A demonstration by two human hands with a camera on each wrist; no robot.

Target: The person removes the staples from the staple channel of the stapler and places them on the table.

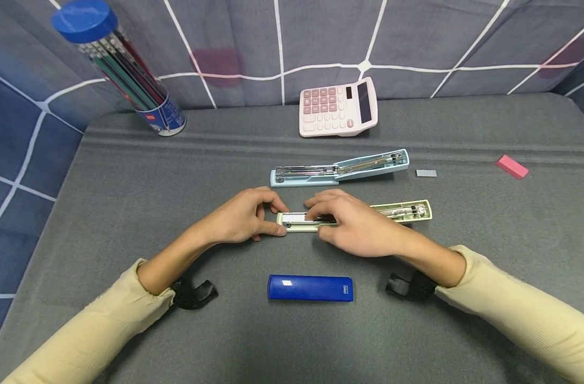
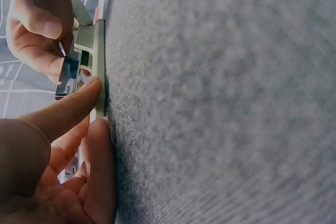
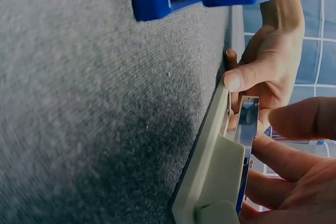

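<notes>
A pale green stapler (image 1: 401,211) lies opened out flat on the grey cloth, its cover folded back to the right. My left hand (image 1: 244,214) pinches the left end of its base between thumb and fingers. Over the stapler's middle, my right hand (image 1: 356,221) has its loosely bent fingers touching the metal magazine (image 3: 248,121). In the right wrist view, the right thumb (image 3: 302,120) stands above the magazine, apart from it. The right palm side is hidden in the head view. The magazine (image 2: 67,74) is raised off the base in the left wrist view.
Behind the hands lies an opened light blue stapler (image 1: 340,169), with a strip of staples (image 1: 426,173) beside it. A pink eraser (image 1: 512,167) is farther right. A pink calculator (image 1: 338,108) and a tub of pencils (image 1: 128,74) stand behind. A closed blue stapler (image 1: 311,288) lies in front.
</notes>
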